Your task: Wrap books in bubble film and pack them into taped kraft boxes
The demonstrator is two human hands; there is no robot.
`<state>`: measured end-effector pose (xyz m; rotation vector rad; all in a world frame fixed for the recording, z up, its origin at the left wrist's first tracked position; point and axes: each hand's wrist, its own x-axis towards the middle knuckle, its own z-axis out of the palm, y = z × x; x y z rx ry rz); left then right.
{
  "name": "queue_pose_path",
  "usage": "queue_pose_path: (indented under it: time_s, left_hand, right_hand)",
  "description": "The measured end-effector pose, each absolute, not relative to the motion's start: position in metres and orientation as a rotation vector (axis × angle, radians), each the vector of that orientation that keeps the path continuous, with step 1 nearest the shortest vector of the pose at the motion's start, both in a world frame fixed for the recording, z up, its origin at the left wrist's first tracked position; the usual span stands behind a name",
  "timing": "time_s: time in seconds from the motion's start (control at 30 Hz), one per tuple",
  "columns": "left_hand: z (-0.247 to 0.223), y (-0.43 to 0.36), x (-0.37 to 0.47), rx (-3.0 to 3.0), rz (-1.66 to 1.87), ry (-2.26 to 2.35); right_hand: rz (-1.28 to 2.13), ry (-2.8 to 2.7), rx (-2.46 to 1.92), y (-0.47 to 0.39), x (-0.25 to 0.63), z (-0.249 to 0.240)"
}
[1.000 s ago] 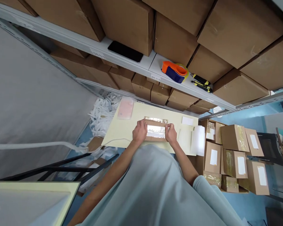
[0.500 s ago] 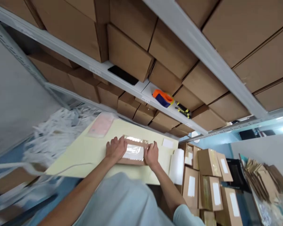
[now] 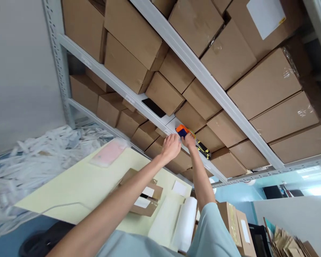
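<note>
Both my arms reach up to the shelf edge. My right hand [image 3: 188,140] is closed around the near end of an orange and dark blue tape dispenser [image 3: 182,130] on the shelf. Just left of it, my left hand [image 3: 171,145] is at the shelf lip with its fingers curled together; what they pinch, if anything, is hidden. Black and yellow utility knives [image 3: 203,150] lie to the right of the dispenser. Below, on the pale yellow table, sits a small cardboard box [image 3: 149,211] with white patches and shiny tape, partly behind my left forearm.
A black phone-like slab [image 3: 153,107] lies on the shelf [image 3: 139,98] among cardboard boxes. The table [image 3: 69,189] bears a pink packet [image 3: 108,151], a white card [image 3: 179,188] and a white roll [image 3: 186,223]. Shredded paper [image 3: 42,164] is heaped at left; labelled boxes [image 3: 244,230] stand right.
My hands have let go of the cardboard box on the table and moved up to the shelf. My right hand has taken hold of the tape dispenser. The view has tilted up.
</note>
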<state>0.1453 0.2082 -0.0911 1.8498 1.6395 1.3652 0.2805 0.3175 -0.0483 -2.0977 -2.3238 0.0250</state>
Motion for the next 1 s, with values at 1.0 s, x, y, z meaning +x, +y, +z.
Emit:
queue_pose_path:
  time_s: [1.0]
  left_hand:
    - [-0.161, -0.041, 0.085, 1.407, 1.237, 1.389]
  right_hand:
    - [1.673, -1.038, -1.154, -0.009, 0.248, -0.165]
